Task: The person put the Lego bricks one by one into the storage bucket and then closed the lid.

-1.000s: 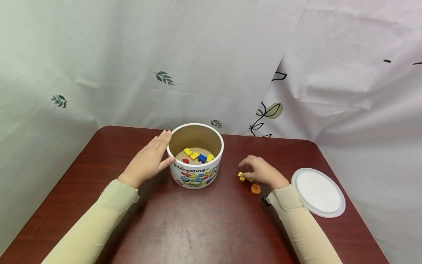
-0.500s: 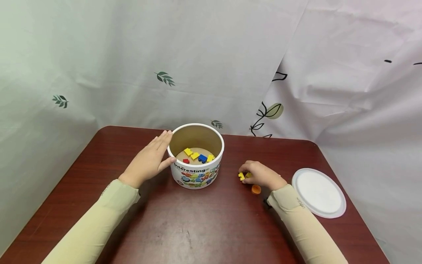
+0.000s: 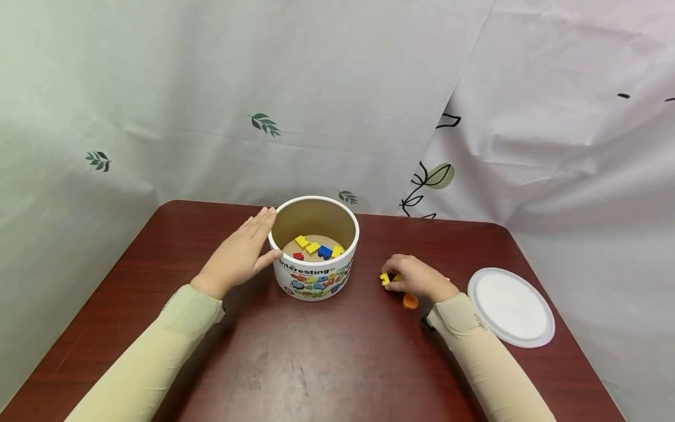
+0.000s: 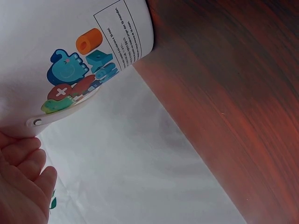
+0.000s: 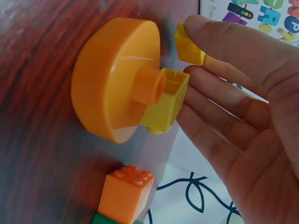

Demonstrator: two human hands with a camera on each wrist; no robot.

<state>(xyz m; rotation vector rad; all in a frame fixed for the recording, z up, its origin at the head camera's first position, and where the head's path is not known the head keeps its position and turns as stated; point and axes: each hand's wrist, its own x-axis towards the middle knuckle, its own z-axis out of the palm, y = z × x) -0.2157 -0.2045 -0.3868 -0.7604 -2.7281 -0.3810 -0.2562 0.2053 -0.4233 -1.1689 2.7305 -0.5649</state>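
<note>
With fingers straight, my left hand (image 3: 234, 258) rests against the near-left rim of a white printed bucket (image 3: 313, 284); in the left wrist view its fingers (image 4: 30, 163) touch the bucket's side. Inside the bucket lie several toy bricks: yellow ones (image 3: 302, 241), a blue one (image 3: 324, 252) and a red one (image 3: 298, 256). Over the table to the right, my right hand (image 3: 419, 278) pinches a yellow brick (image 5: 189, 49) between thumb and finger. A second yellow brick (image 5: 168, 102) is beside its other fingers, just behind a rounded orange piece (image 5: 100, 79) with a peg.
An orange brick (image 5: 122, 193) and a green piece (image 5: 103, 219) lie near the right hand, hidden in the head view. A white round lid (image 3: 511, 308) lies at the table's right. Behind the dark red table (image 3: 316, 363) hangs a pale curtain (image 3: 337, 88).
The right hand has lowered its fingers onto the yellow brick and its thumb and finger have closed on it. The left hand stays against the bucket.
</note>
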